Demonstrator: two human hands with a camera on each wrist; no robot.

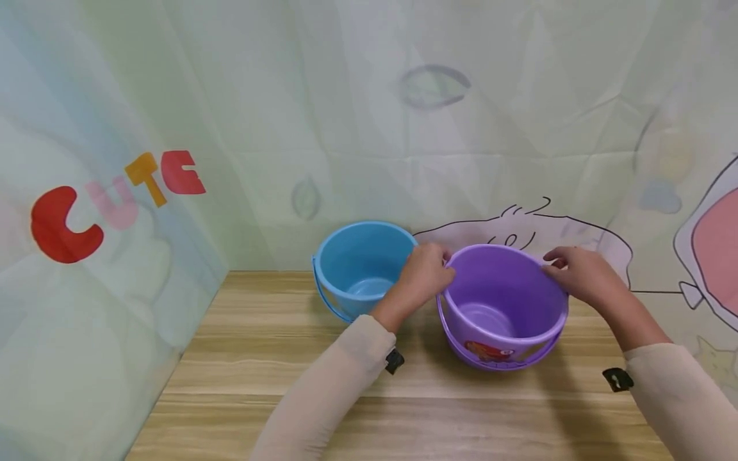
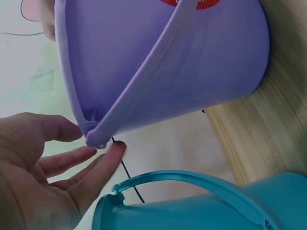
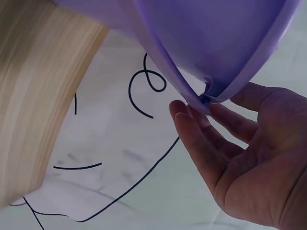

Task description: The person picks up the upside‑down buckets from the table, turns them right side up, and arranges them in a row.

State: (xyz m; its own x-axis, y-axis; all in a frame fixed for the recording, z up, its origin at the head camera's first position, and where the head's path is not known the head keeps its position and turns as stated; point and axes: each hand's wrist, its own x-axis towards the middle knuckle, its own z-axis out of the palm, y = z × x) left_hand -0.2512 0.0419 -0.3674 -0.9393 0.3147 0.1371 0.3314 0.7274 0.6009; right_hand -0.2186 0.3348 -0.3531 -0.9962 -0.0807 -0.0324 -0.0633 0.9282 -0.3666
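Observation:
A purple bucket (image 1: 501,307) with a red sticker and a lowered handle stands on the wooden table, its mouth facing up. My left hand (image 1: 423,272) holds its left rim; in the left wrist view the thumb and fingertips (image 2: 119,146) meet the rim around the handle joint. On the opposite side, my right hand (image 1: 588,272) grips the right rim, and the right wrist view has its thumb and fingers (image 3: 192,134) about the other handle joint. Just left of the purple bucket is a smaller blue bucket (image 1: 352,262), partly covered by my left hand.
The wooden table (image 1: 259,384) meets a printed cloth backdrop (image 1: 288,128) close behind both buckets. Another cloth side (image 1: 132,307) with the letters CUTE borders the table on the left. The blue bucket's handle hangs at its front left.

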